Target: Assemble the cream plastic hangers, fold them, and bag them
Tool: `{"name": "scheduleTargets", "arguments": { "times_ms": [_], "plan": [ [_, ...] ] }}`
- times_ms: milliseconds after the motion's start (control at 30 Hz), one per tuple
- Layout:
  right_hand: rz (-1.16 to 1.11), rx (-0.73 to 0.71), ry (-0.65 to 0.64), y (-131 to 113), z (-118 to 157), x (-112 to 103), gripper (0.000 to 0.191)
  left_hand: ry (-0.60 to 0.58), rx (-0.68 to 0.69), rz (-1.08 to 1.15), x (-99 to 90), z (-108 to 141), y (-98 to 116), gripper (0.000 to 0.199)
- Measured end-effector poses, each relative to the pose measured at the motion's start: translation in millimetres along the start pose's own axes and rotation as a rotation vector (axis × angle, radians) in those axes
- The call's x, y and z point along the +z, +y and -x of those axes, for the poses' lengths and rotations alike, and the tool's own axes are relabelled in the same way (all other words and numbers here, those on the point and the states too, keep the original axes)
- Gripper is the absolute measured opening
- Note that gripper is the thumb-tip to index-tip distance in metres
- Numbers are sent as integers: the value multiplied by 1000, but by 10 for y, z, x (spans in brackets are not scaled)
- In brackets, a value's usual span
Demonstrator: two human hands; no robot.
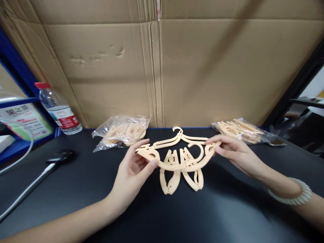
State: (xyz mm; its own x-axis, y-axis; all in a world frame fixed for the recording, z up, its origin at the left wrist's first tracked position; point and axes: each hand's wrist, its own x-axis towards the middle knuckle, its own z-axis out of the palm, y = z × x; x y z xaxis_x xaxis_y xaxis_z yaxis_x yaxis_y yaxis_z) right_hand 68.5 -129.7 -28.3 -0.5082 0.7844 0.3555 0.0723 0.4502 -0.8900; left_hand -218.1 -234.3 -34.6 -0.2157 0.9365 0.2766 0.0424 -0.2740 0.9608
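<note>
A cream folding hanger (pixel 174 166) spans the space between my two hands, its arms spread out and its hook curling up near the middle. My left hand (pixel 134 172) pinches one end between thumb and fingers. At the other end, my right hand (pixel 235 153) grips the tip the same way. Beneath and behind it, two folded hangers, a left one (pixel 170 187) and a right one (pixel 198 185), lie on the black table (pixel 141 216). Farther back rests an unfolded hanger (pixel 180 135), partly hidden by the held one and my fingers.
Clear plastic bags of cream hangers lie at back left (pixel 124 131) and back right (pixel 238 130). A red-capped water bottle (pixel 63 114) stands at far left, near a black charger-like object (pixel 60 156) with a white cable (pixel 27 190). Cardboard (pixel 108 74) walls the back.
</note>
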Motion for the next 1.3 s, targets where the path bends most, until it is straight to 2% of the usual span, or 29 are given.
{"name": "scheduleTargets", "arguments": {
  "times_ms": [100, 200, 333, 433, 533, 633, 700, 833, 967, 1167, 1300],
  "plan": [
    [-87, 21, -34, -38, 33, 147, 27, -39, -14, 17, 41, 14, 5, 51],
    [-198, 37, 9, -95, 55, 304, 32, -85, -38, 8, 96, 50, 19, 48],
    [-178, 76, 3, -152, 89, 417, 31, -184, -93, -38, 154, 121, 50, 32],
    [-94, 52, -118, -218, 139, 449, 21, -234, -114, -46, 173, 158, 71, 28],
    [1, -19, -281, -307, 188, 470, 13, -227, -111, -32, 179, 163, 77, 29],
    [62, -91, -418, -365, 214, 478, 19, -172, -107, -5, 181, 146, 73, 30],
    [100, -117, -464, -374, 221, 474, 29, -148, -115, 15, 180, 133, 72, 31],
    [128, -99, -461, -355, 234, 461, 45, -131, -119, 42, 173, 134, 81, 28],
    [141, -94, -431, -349, 252, 468, 44, -155, -85, 56, 174, 181, 100, 22],
    [246, -170, -443, -361, 288, 499, 47, -225, -9, -34, 190, 239, 111, 19],
    [299, -224, -447, -372, 315, 510, 51, -261, -44, -42, 199, 227, 109, 13]
  ]
}}
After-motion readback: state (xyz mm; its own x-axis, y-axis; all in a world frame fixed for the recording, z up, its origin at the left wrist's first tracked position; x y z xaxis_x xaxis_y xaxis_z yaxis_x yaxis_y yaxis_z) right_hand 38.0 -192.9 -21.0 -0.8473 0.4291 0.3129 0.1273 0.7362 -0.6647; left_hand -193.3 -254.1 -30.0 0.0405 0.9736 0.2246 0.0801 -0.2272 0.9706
